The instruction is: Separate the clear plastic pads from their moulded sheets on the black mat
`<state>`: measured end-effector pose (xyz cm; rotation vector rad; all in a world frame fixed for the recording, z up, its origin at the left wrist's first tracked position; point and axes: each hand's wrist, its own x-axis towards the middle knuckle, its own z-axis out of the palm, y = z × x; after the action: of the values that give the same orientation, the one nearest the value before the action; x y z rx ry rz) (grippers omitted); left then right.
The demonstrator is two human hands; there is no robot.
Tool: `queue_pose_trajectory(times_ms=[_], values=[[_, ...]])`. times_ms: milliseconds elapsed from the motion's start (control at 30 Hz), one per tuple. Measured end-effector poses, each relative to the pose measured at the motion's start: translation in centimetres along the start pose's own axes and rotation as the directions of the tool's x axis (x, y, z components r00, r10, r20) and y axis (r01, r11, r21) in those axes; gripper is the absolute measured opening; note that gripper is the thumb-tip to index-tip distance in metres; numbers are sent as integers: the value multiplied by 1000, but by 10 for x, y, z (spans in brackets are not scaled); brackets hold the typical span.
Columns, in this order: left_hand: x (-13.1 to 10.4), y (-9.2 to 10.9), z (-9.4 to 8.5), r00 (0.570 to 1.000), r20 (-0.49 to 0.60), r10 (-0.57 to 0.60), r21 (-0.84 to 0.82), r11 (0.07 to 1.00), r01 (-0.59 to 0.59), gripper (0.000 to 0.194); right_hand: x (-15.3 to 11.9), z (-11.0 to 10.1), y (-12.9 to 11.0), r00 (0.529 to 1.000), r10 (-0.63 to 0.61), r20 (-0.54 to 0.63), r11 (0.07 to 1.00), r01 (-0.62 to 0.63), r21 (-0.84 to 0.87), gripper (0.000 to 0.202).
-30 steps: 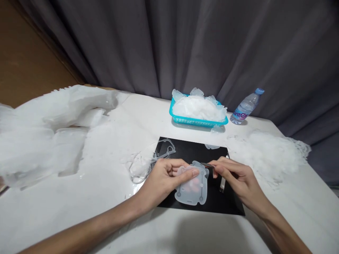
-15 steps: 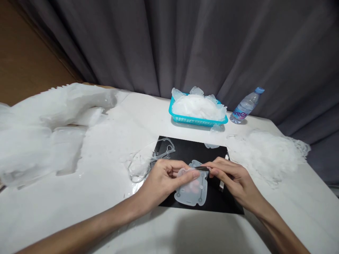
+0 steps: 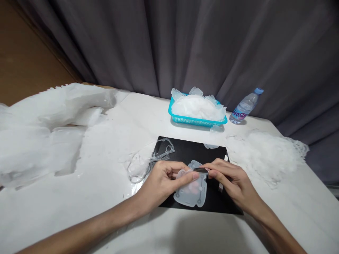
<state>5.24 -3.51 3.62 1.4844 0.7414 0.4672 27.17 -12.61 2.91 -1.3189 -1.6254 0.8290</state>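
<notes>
A translucent, notched silicone-like piece [image 3: 189,195] is pinched at its upper edge by my left hand [image 3: 169,176], whose fingers show through it. My right hand [image 3: 227,174] is closed on a small dark blade [image 3: 200,169], which touches the piece's top edge. Behind, another translucent piece [image 3: 195,163] lies on the black mat [image 3: 185,148], partly hidden by the hands. A white and metal strip-like tool [image 3: 221,186] lies on the mat beside my right hand.
A teal basket [image 3: 198,122] heaped with translucent pieces stands at the back, with a tilted-looking water bottle [image 3: 242,108] to its right. Clear offcuts [image 3: 139,167] lie left of the mat. A white stringy heap [image 3: 267,155] is at right, large cloudy bags [image 3: 66,137] at left.
The blade in my right hand has shifted slightly left along the top edge of the piece. My left hand keeps its hold, almost unmoved.
</notes>
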Motion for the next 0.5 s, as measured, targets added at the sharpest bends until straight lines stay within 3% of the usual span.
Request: queue_pose_trajectory(times_ms=[300, 500], values=[[1, -1, -1, 1000, -6, 6, -19, 1000, -6, 36, -1, -1, 1, 997, 0, -73, 1000, -2, -21, 27], [1, 0, -2, 1000, -20, 10, 7, 1000, -10, 37, 0, -4, 3, 999, 3, -35, 1000, -3, -19, 29]])
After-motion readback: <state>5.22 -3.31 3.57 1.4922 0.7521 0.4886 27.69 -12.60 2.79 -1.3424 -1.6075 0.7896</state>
